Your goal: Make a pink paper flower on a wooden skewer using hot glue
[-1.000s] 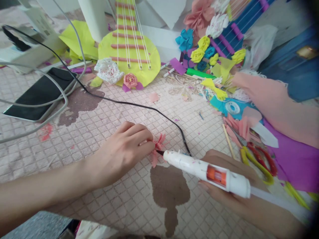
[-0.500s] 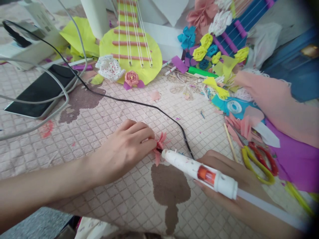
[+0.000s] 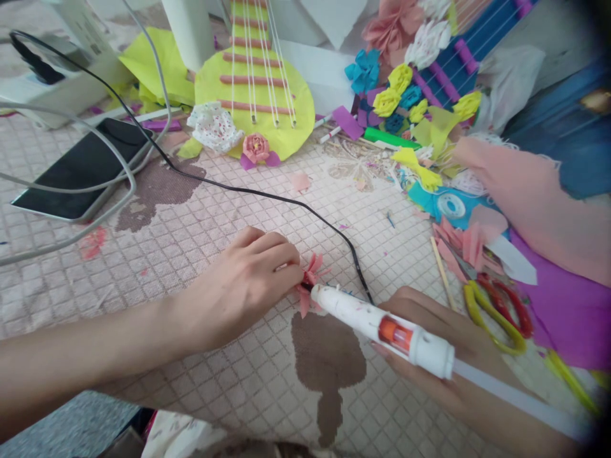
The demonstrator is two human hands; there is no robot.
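Note:
My left hand [image 3: 248, 283] pinches a small pink paper flower [image 3: 310, 280] against the quilted pink cloth [image 3: 214, 210]. Fingers of my right hand [image 3: 439, 346] wrap round a white glue gun [image 3: 382, 322] with an orange trigger part. Its dark nozzle touches the flower's base. A clear glue stick [image 3: 515, 397] juts out of the gun's back, toward the lower right. The gun's black cord [image 3: 286, 202] runs from beside the nozzle across the cloth to the far left.
Yellow and red scissors [image 3: 496, 308] and a wooden stick [image 3: 442, 273] lie right of my hand. A phone [image 3: 81, 168] with grey cables lies at left. A yellow paper guitar [image 3: 255, 83], paper flowers [image 3: 396, 89], and purple and pink paper sheets crowd the back and right.
The glue gun's nozzle has closed in on the flower's base and my right hand has slid slightly left. My left hand keeps its pinch on the flower.

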